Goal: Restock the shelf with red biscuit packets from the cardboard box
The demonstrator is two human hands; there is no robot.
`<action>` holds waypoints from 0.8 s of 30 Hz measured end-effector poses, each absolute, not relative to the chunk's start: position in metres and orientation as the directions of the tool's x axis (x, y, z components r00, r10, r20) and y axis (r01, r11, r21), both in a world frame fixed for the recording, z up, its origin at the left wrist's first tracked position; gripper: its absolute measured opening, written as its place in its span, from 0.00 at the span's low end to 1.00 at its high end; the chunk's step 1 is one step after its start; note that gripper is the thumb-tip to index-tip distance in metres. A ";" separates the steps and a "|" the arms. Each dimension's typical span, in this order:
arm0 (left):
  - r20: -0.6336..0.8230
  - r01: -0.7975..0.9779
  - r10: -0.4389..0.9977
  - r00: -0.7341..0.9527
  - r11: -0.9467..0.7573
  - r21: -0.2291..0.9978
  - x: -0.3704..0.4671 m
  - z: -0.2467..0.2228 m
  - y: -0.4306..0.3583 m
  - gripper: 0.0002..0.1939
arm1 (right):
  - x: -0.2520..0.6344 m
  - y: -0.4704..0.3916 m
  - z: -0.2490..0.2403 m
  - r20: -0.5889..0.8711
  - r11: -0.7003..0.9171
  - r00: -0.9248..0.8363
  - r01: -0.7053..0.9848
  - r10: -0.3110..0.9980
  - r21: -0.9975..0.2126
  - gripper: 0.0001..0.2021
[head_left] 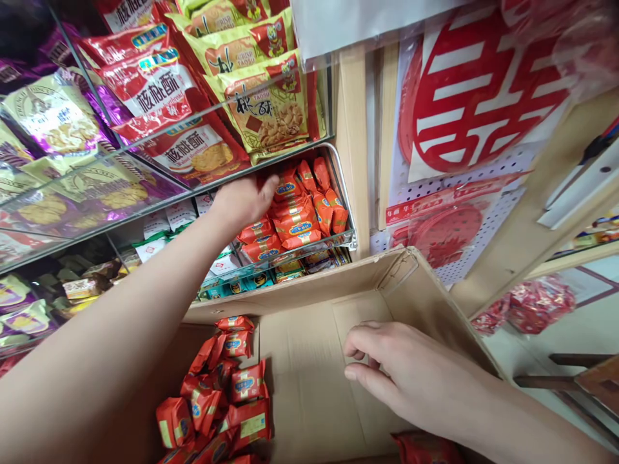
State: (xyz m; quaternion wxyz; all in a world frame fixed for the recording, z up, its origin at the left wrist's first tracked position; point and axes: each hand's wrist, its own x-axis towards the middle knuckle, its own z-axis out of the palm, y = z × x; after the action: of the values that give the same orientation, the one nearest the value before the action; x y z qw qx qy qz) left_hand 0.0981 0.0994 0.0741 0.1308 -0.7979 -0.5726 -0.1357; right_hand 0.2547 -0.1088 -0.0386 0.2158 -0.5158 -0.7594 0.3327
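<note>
My left hand (249, 201) reaches into a shelf compartment of small red wrapped snack packets (297, 219). Its thumb sticks out away from the palm, while the other fingers are mostly hidden; I see nothing gripped. Below the shelf is an open cardboard box (309, 380), with more red snack packets (249, 381) heaped on its left side. Over the right part of the box hovers my right hand (387, 367), fingers loosely bent, thumb apart, holding nothing. Another red packet (428, 448) lies at the box's near edge, partly under my right forearm.
Glass-fronted shelves hold yellow snack bags (268, 103), red snack bags (159, 90) and purple-and-cream bags (53, 116). A wooden post (352, 129) stands right of the compartment. Beyond it hang red paper decorations (483, 96). A wooden stool (599, 386) stands at lower right.
</note>
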 end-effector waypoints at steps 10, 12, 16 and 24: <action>-0.374 0.677 0.620 0.689 -0.736 0.026 0.039 -0.032 -0.084 0.14 | 0.254 -0.102 -0.041 -0.088 0.200 -0.334 0.731 0.938 -0.652 0.03; -0.546 0.734 0.656 0.522 -0.671 -0.104 0.021 -0.054 -0.084 0.29 | 0.254 -0.102 -0.045 -0.130 0.183 -0.330 0.763 0.935 -0.620 0.03; -0.588 0.760 0.732 0.344 -0.585 -0.284 -0.022 -0.081 -0.073 0.39 | 0.253 -0.102 -0.051 -0.176 0.168 -0.330 0.789 0.927 -0.591 0.04; -0.537 0.857 0.729 0.425 -0.515 -0.022 -0.044 -0.097 -0.075 0.24 | 0.252 -0.105 -0.055 -0.233 0.147 -0.317 0.826 0.920 -0.544 0.04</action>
State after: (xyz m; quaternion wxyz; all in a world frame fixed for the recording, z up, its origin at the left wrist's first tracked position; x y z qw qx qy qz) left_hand -0.0439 -0.0750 -0.0968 -0.1284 -0.8343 -0.4751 0.2484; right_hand 0.2519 -0.1045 -0.0547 0.0776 -0.5794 -0.7532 0.3017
